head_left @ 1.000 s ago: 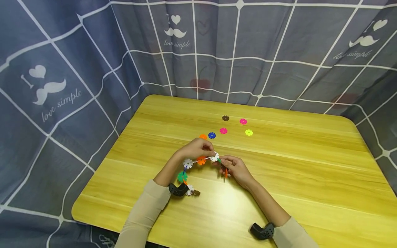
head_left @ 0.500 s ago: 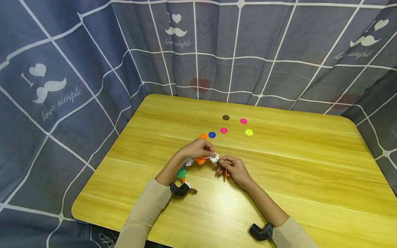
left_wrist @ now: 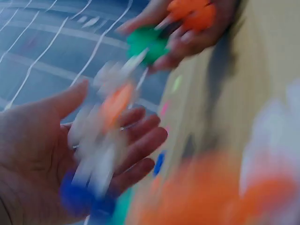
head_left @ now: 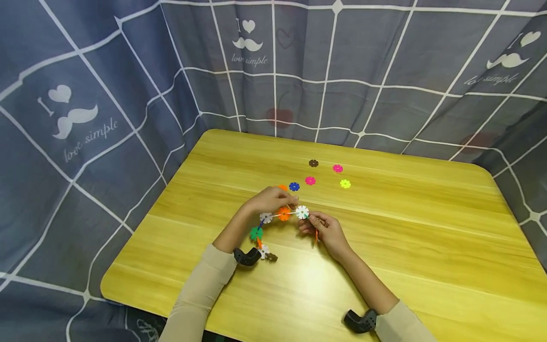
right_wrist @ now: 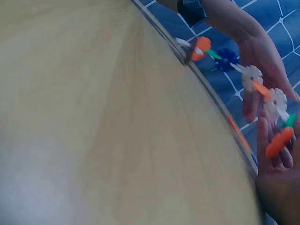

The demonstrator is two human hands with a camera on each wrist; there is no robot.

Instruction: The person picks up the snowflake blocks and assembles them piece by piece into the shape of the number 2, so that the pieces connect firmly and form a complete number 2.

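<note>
Chain of slotted flower discs (head_left: 284,213), in white, orange, blue, green and brown, arcs from the right hand (head_left: 330,231) past the left hand (head_left: 271,198) toward the left wrist. The right hand pinches it by a green disc (left_wrist: 146,45), just beside a white disc (head_left: 302,212). The left hand is released, fingers loosely extended and thumb apart; whether it touches the links I cannot tell. A brown link (head_left: 271,257) tips the far end

The chain sits well inside the edges of the wooden table (head_left: 427,228). The back edge runs along a gridded curtain (head_left: 376,57), and a beige left sleeve (head_left: 201,280) crosses the front edge. Room to move is broadest on the right, where wood stretches from the right forearm to the side edge; the left strip is narrower. Beyond the hands lie 6 loose discs: brown (head_left: 314,163), yellow-green (head_left: 345,184), blue (head_left: 294,186), 2 pink (head_left: 310,181) and an orange partly hidden behind the left hand
</note>
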